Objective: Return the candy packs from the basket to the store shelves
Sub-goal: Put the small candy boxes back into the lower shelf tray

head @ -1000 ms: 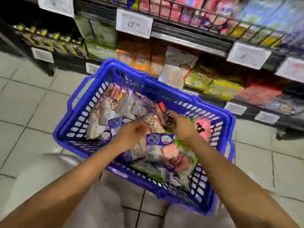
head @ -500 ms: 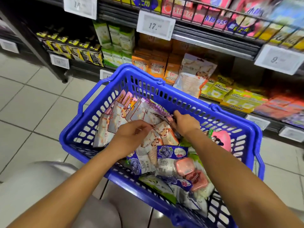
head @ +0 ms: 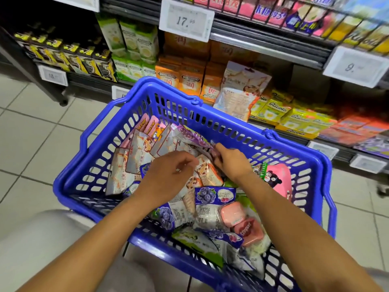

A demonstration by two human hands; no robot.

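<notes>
A blue plastic basket (head: 92, 171) in front of me holds several candy packs: white-and-orange pouches (head: 134, 159), blueberry packs (head: 214, 194), pink tins (head: 233, 213) and a pink bear pack (head: 277, 178). My left hand (head: 168, 178) hovers over the white-and-orange pouches with its fingers curled downward; whether it holds one is hidden. My right hand (head: 229, 161) pinches the edge of a purple candy pack (head: 193, 137) near the basket's far side.
Store shelves (head: 263, 45) stand just behind the basket with orange boxes (head: 189, 81), yellow Ricola packs (head: 294, 121), green boxes (head: 134, 41) and a leaning white pouch (head: 240, 89). Price tags (head: 186, 20) hang on the shelf edges. Tiled floor lies on the left.
The view has drawn closer to the shelves. My right hand has moved up to the purple pack and pinched it. My left hand stays over the pouches.
</notes>
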